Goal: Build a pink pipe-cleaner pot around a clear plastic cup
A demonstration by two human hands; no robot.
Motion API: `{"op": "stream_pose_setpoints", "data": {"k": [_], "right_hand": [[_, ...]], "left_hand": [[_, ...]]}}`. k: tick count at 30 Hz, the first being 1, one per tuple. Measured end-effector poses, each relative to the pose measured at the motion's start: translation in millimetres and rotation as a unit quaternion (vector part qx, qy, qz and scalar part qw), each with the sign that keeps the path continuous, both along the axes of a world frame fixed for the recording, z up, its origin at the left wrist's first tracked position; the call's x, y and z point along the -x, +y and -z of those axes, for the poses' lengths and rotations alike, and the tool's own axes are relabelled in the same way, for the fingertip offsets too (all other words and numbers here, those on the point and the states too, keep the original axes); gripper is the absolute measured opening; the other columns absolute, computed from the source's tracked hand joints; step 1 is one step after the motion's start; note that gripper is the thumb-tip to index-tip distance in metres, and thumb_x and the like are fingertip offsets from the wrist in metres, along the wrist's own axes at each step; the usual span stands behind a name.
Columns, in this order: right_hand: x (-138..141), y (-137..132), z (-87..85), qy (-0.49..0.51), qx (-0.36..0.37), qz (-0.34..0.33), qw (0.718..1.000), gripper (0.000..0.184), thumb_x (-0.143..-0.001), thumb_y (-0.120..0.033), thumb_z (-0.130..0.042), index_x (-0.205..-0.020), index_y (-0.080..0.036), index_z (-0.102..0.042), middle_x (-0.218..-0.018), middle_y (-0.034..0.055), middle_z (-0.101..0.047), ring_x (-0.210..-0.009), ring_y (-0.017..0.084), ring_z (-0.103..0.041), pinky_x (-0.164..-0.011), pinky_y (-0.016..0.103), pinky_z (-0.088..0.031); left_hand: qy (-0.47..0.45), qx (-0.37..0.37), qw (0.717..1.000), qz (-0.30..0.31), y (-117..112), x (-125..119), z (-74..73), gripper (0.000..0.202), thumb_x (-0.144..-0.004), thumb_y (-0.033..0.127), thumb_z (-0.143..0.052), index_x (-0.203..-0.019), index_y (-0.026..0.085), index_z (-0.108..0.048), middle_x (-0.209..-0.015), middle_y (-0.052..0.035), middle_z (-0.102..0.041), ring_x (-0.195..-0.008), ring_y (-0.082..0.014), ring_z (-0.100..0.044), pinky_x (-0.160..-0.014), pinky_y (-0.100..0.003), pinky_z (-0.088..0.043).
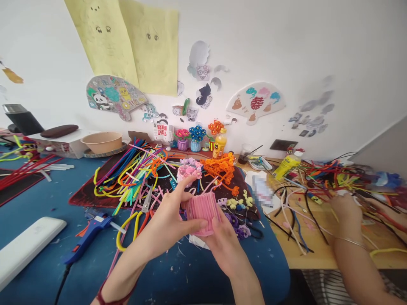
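Here, the left hand [165, 224] and right hand [223, 245] both clasp a pink pipe-cleaner cup [203, 209] just above the blue worktop [47, 199], in front of loose pipe cleaners [133, 173]; a blue glue gun [89, 235] lies left, a co-worker's hand [345, 207] right.

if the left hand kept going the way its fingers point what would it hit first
The left hand grips the pink pipe-cleaner cup, so that comes first. Past its rim the forefinger aims at the pink looped piece on the dark mat, probably next, though depth is unclear.
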State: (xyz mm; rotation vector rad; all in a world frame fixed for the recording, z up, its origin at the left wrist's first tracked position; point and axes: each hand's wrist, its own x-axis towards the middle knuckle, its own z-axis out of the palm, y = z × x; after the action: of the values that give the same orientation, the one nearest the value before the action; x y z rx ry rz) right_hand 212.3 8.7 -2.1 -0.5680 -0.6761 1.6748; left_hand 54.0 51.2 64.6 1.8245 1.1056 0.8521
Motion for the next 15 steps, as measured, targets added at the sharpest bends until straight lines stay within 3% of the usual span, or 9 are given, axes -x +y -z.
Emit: {"op": "stream_pose_setpoints", "data": {"k": [2, 7, 11, 15], "right_hand": [[-1, 0, -0.9, -0.001, -0.001, 0.006, 1.0, 0.056, -0.088, -0.043, -0.074, -0.138, -0.028, -0.054, -0.133, 0.0107, -0.069, -0.123, 0.026, -0.065, -0.101, 0.042, -0.051], [-3, -1, -7.0, -0.003, -0.009, 0.022, 1.0, 0.05, -0.088, -0.041, -0.073, -0.134, -0.031, -0.057, -0.132, 0.0073, -0.069, -0.117, 0.026, -0.067, -0.107, 0.047, -0.048], [-7, 0, -8.3, -0.009, -0.012, 0.021, 1.0, 0.055, -0.086, -0.04, -0.076, -0.137, -0.032, -0.054, -0.14, 0.0072, -0.063, -0.124, 0.027, -0.063, -0.108, 0.049, -0.047], [-10, -1, -9.2, -0.022, -0.006, 0.028, 0.999, 0.056, -0.086, -0.039, -0.076, -0.137, -0.035, -0.053, -0.139, 0.0057, -0.065, -0.123, 0.027, -0.063, -0.107, 0.047, -0.048]], "left_hand": [[-0.02, 0.001, 0.999, 0.027, 1, 1, 1.5, 0.083, -0.079, 0.028, -0.075, -0.148, 0.034, -0.029, -0.091, 0.0041, -0.068, -0.083, -0.02, -0.056, -0.079, -0.034, -0.044], [-0.019, -0.03, 0.997, 0.071, 2, 7, 3.3, 0.092, -0.078, 0.027, -0.079, -0.149, 0.042, -0.023, -0.118, 0.0022, -0.066, -0.107, -0.0221, -0.059, -0.098, -0.039, -0.041], [0.036, -0.051, 0.996, 0.065, 1, 8, -2.7, 0.099, -0.078, 0.024, -0.078, -0.15, 0.047, -0.015, -0.12, 0.0034, -0.067, -0.109, -0.0245, -0.058, -0.098, -0.044, -0.04], [0.072, -0.109, 0.99, 0.056, 0, 5, -10.3, 0.103, -0.076, 0.024, -0.08, -0.151, 0.044, -0.011, -0.115, 0.0042, -0.069, -0.101, -0.0228, -0.062, -0.094, -0.042, -0.038]]}}
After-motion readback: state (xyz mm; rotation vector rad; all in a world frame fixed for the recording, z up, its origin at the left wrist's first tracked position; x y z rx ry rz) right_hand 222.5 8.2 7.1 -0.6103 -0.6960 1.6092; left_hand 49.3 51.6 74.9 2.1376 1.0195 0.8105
